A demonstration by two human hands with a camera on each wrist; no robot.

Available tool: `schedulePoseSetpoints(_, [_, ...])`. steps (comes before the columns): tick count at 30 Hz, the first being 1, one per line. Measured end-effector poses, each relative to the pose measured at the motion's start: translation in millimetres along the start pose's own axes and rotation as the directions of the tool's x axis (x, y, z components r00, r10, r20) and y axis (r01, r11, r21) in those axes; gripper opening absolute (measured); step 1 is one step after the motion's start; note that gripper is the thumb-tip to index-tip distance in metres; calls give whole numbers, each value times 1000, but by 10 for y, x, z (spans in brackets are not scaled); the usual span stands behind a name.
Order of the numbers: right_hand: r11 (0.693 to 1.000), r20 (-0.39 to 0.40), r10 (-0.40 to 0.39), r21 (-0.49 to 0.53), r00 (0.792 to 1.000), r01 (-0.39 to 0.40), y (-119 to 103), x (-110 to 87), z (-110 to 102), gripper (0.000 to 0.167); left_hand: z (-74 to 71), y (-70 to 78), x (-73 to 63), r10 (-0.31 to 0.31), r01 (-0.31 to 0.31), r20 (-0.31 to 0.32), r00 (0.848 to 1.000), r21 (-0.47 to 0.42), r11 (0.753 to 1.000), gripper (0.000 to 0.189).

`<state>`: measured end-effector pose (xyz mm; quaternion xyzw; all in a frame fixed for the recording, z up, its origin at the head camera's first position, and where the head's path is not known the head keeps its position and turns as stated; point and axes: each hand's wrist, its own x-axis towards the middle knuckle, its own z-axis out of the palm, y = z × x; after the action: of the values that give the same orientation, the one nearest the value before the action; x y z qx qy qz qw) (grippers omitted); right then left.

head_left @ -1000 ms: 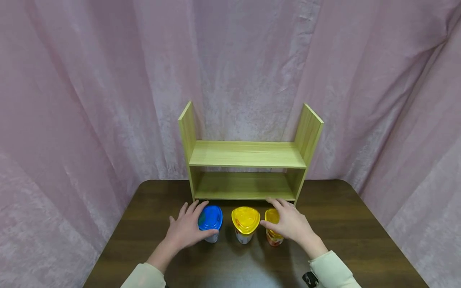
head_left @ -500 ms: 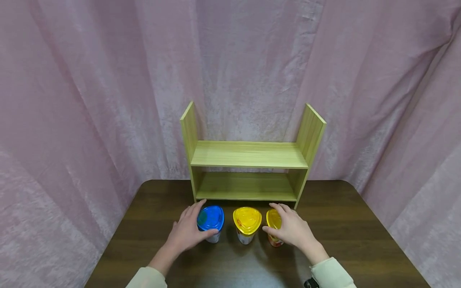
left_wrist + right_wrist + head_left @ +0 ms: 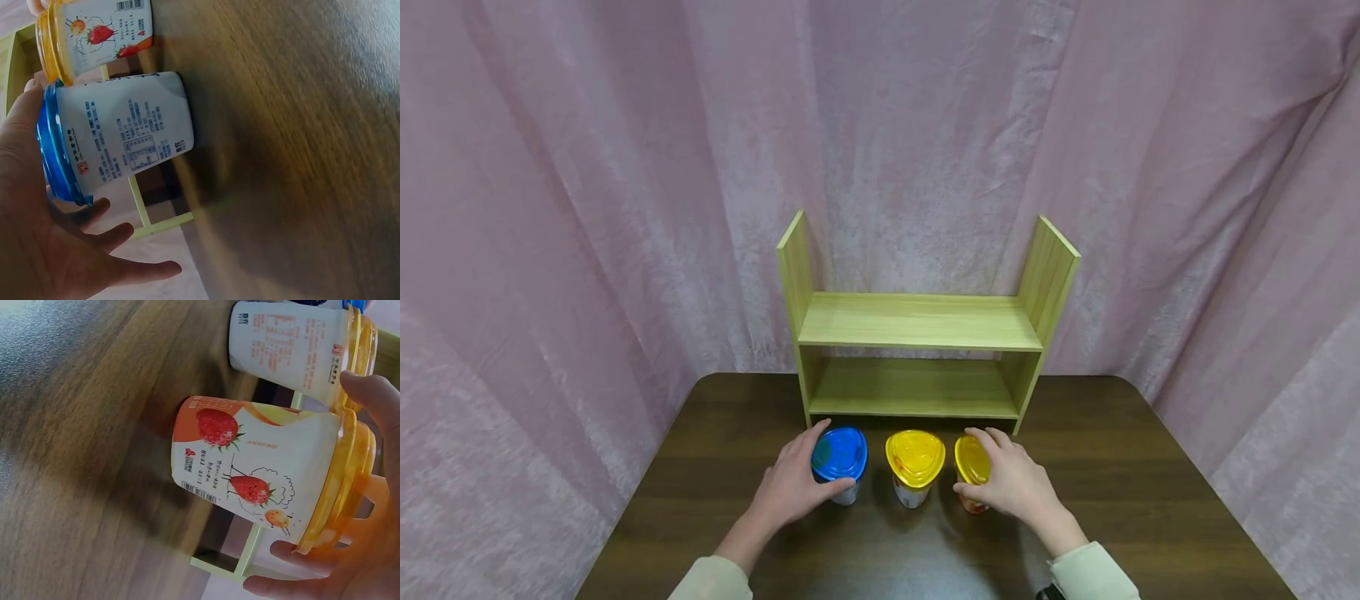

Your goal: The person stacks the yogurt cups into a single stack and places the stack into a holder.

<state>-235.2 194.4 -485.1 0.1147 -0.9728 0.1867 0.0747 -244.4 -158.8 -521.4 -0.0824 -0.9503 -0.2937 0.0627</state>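
Three yogurt cups with plastic lids stand in a row on the table. My left hand point(image 3: 786, 487) curves around the left side of the blue-lidded cup point(image 3: 840, 455), thumb near its front rim. In the left wrist view, that hand's other fingers spread beyond the blue lid point(image 3: 59, 147). At the right, my right hand point(image 3: 1018, 483) arches around a yellow-lidded cup point(image 3: 972, 460) printed with strawberries point(image 3: 250, 469). Its thumb lies by the lid, and its other fingers extend behind. Firm contact is hard to make out. Between the hands stands the middle yellow-lidded cup point(image 3: 914, 460).
A light wooden two-tier shelf point(image 3: 919, 321) stands right behind the cups, with upright side panels. Brown wood-grain table point(image 3: 880, 558) lies under everything. A pink curtain point(image 3: 925, 150) hangs behind the table.
Both hands draw in slightly closer around their cups. The right thumb comes nearer to the right cup's front, and the left fingers bunch closer together. The cups stay put on the table.
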Motion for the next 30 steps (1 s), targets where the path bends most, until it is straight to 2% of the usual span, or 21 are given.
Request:
schedulePoseSetpoints(8, [1000, 27, 20, 23, 999, -20, 66, -5, 29, 90, 47, -1, 9, 5, -5, 2, 1000, 13, 1000, 101])
schedulePoseSetpoints(19, [998, 34, 52, 46, 998, -53, 75, 4, 30, 95, 57, 2, 10, -23, 32, 67, 997, -131, 991, 97])
schedulePoseSetpoints(25, [994, 23, 101, 43, 995, -102, 111, 28, -40, 95, 48, 16, 7, -21, 38, 103, 994, -167, 985, 96])
schedulePoseSetpoints(30, [993, 11, 117, 17, 993, -118, 121, 93, -135, 90, 28, -2, -10, -42, 62, 111, 993, -184, 981, 98])
